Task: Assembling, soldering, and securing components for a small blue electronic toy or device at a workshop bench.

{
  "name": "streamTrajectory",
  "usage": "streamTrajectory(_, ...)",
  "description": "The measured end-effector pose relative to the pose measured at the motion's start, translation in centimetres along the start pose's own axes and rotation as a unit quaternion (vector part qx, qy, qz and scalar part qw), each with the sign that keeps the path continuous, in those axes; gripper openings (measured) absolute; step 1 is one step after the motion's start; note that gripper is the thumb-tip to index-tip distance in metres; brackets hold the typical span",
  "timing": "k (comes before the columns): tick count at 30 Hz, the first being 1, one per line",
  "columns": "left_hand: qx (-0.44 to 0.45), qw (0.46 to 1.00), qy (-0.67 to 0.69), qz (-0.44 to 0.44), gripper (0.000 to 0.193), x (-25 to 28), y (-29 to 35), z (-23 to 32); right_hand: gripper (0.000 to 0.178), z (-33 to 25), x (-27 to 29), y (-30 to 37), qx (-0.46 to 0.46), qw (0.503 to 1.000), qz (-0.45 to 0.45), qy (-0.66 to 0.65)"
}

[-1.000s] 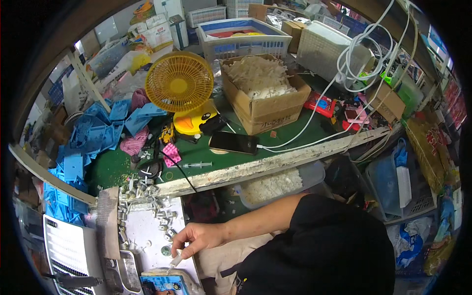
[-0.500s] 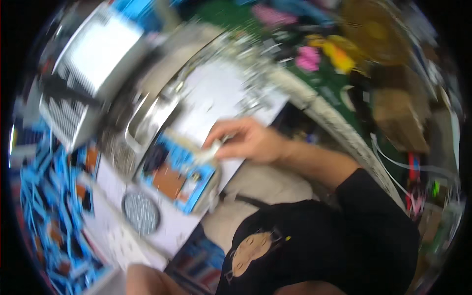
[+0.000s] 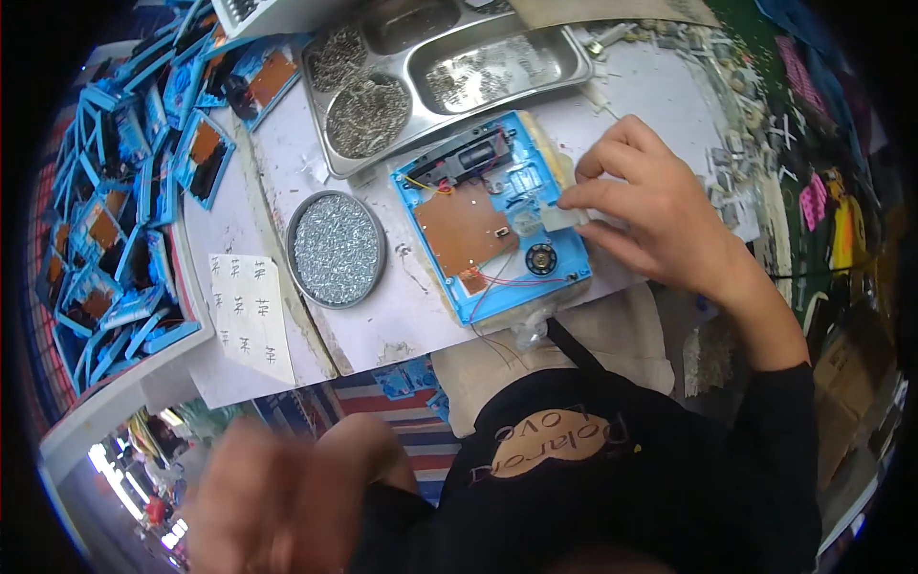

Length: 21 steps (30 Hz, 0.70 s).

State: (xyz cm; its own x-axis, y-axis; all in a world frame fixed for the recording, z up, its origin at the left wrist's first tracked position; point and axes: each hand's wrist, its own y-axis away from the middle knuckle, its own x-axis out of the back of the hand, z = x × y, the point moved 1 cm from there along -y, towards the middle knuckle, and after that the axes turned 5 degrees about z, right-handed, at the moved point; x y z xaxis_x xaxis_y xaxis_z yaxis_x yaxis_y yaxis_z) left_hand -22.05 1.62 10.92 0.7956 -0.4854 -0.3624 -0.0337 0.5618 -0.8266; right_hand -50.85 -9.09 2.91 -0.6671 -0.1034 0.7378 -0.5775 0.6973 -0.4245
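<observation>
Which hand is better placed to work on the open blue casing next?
Probably the right hand: it is at the blue casing, pinching a small translucent piece over it. The left hand, blurred, is at lower left, away from the casing.

I could pass up the strip of white tabletop (image 3: 392,325) left of centre, between the round dish (image 3: 382,253) and the blue case (image 3: 526,182), until the metal tray (image 3: 421,120) bars the way at top centre; right of centre, the right hand (image 3: 655,201) blocks the case.
</observation>
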Motion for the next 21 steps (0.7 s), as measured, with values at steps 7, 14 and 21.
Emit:
streamTrajectory(7, 0.271, 0.774, -0.552, -0.150, 0.017, 3.4, 7.2, -10.7, 0.020, 0.4, -1.0, -0.4, 0.005, 0.998, -0.016, 0.062)
streamTrajectory(14, 0.258, 0.733, -0.591, -0.216, 0.020, 3.0, 7.7, -11.5, 0.033, 1.4, -1.2, -0.6, 0.027, 0.999, -0.025, 0.006)
streamTrajectory(21, 0.249, 0.744, -0.563, -0.259, 0.034, 3.2, 6.4, -12.6, 0.028, 1.0, -1.0, -0.8, -0.014, 0.999, -0.035, 0.007)
